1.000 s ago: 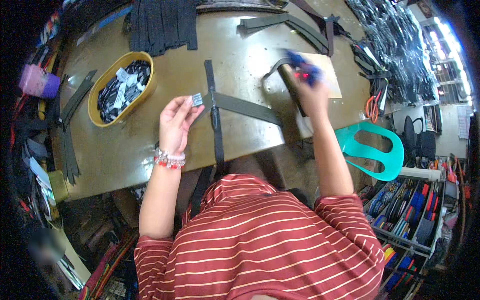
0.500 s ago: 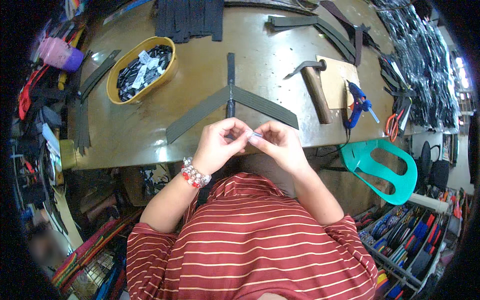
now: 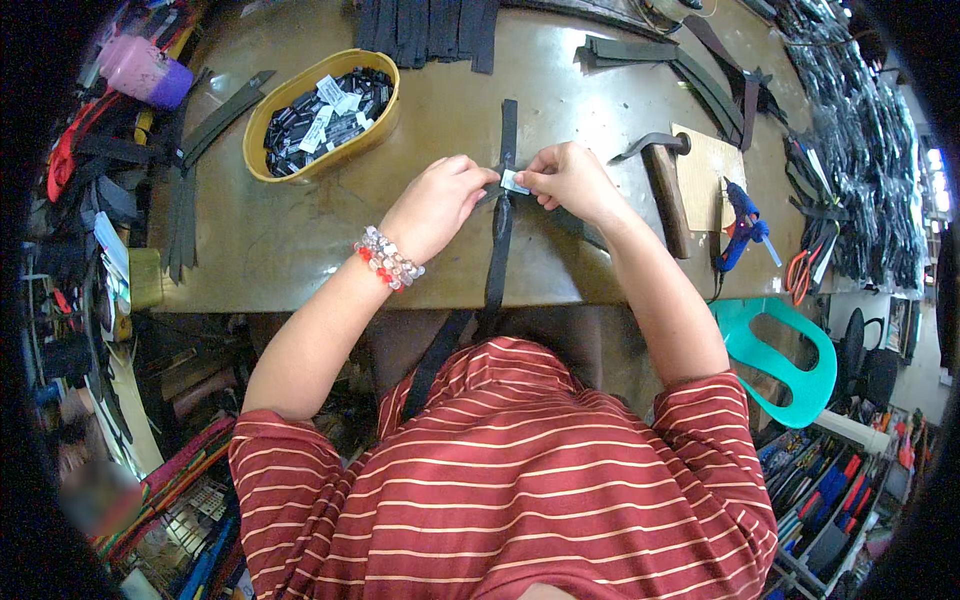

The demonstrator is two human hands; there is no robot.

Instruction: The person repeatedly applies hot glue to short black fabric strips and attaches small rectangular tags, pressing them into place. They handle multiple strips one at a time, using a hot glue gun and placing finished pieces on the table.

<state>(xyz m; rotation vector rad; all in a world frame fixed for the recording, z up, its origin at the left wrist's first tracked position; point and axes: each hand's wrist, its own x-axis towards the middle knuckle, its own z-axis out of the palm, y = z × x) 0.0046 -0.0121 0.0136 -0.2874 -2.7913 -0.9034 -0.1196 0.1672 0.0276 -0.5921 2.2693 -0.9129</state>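
A small white label (image 3: pixel 514 182) lies over the dark strap (image 3: pixel 498 260) that runs up the table in front of me. My right hand (image 3: pixel 577 182) pinches the label between thumb and fingers at its right edge. From the other side, my left hand (image 3: pixel 435 207) reaches in with fingers drawn together, their tips at the strap beside the label; what they grip is hidden. Wide dark green webbing (image 3: pixel 582 228) slants away under my right hand. The strap's lower part hangs over the table's near edge toward me.
A yellow tub (image 3: pixel 252 135) of black pieces and white labels stands to the left. At the right lie a hammer (image 3: pixel 668 200), a blue glue gun (image 3: pixel 741 225) on a board, and orange-handled scissors (image 3: pixel 799 275). A turquoise chair (image 3: pixel 800 375) stands by the near edge.
Both hands have moved farther from me, from the near edge up to the strap's crossing, bringing the small white piece onto it. The view has shifted, and the strap's lower length now shows.
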